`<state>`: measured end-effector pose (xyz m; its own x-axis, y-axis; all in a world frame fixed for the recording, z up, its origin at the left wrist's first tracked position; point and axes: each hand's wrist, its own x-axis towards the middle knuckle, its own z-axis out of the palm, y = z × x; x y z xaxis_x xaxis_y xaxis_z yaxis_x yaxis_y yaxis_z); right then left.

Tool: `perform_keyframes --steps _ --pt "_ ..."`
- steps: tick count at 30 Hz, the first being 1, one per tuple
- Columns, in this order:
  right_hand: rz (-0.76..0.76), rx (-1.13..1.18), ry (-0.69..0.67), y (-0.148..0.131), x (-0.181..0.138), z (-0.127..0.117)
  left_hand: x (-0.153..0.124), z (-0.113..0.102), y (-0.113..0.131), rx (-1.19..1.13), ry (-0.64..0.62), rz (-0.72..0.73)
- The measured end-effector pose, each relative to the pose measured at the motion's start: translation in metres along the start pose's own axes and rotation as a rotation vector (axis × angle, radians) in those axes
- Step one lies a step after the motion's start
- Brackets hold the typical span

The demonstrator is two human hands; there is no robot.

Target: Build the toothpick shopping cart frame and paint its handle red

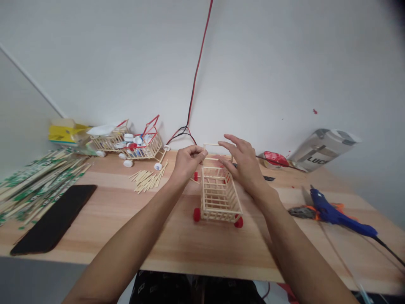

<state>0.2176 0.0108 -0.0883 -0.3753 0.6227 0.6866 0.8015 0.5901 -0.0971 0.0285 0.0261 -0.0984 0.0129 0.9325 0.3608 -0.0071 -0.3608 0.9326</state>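
A small shopping cart (221, 210) built of pale wooden sticks stands on the table in front of me, on red wheels (196, 214). At its far end rises a thin rectangular stick frame (212, 145). My left hand (188, 162) pinches the left side of that frame between thumb and fingers. On the other side my right hand (241, 164) is open, fingers spread, close to the frame's right end; whether a fingertip touches it I cannot tell. The right hand hides part of the cart's far right corner.
Cut sticks (148, 180) lie left of the cart. Behind them stand finished carts (152, 148) holding bottle caps. Wrapped chopsticks (41, 177) and a black phone-like slab (57, 219) are far left. Pliers (302, 212), a blue glue gun (335, 214) and a grey bag (322, 150) are right.
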Motion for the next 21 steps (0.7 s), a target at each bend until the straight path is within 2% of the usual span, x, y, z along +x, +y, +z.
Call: perform_keyframes --steps 7,13,21 --pt "-0.056 -0.029 -0.027 -0.016 0.023 -0.002 0.000 -0.001 0.003 -0.008 -0.011 0.013" --pt "-0.022 -0.106 0.037 -0.024 0.036 0.001 0.001 0.000 0.002 -0.029 -0.005 0.005" --pt "-0.028 -0.071 -0.027 -0.025 0.042 0.008 -0.001 0.000 0.001 -0.036 -0.003 0.004"
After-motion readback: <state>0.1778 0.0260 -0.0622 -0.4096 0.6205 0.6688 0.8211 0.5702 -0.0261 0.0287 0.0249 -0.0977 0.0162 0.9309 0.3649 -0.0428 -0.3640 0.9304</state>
